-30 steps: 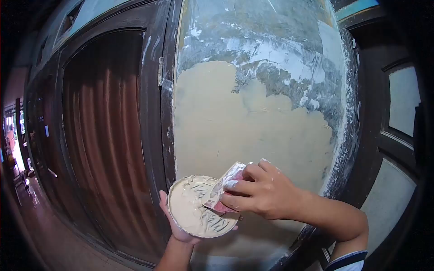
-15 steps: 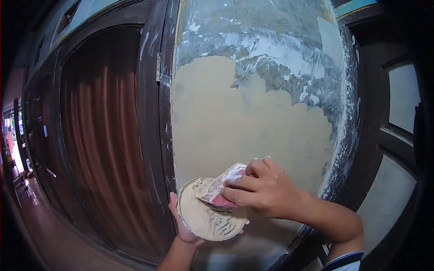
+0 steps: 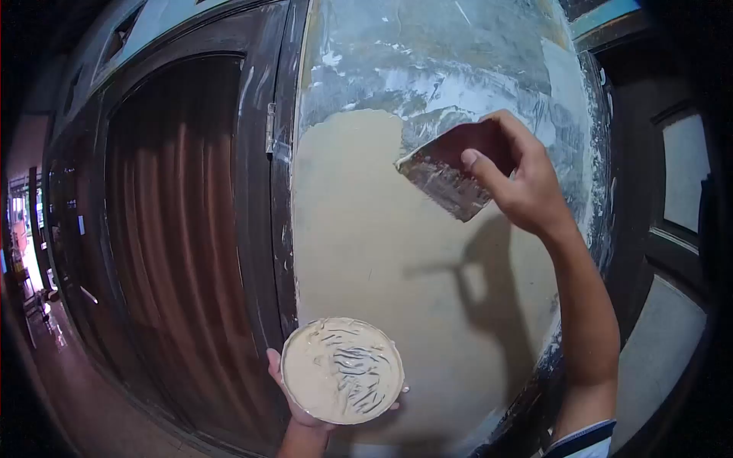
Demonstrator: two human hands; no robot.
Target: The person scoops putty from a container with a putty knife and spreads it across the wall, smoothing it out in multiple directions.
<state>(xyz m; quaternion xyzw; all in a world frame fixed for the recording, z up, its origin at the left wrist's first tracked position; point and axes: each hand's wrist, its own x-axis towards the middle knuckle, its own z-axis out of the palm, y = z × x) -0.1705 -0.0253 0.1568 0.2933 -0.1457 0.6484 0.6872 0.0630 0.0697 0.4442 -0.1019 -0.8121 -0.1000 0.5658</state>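
At seven o'clock, the left hand (image 3: 296, 412) cradles a dish (image 3: 343, 421) of putty (image 3: 313, 374) at six; part-coated wall (image 3: 351, 229) behind; at two, a scraper (image 3: 450, 179) pinched in the right hand (image 3: 527, 179). Spreading seems in hand; the next stroke calls for even pressure.

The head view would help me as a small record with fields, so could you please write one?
Left hand: supports the dish from below
Dish content: beige paste, ridged on the right side
Right hand: grips the scraper
Scraper: smeared, in front of the wall, higher than the dish
Wall: beige coat lower down, grey and white patches above
Left of wall: dark frame, reddish-brown curtain
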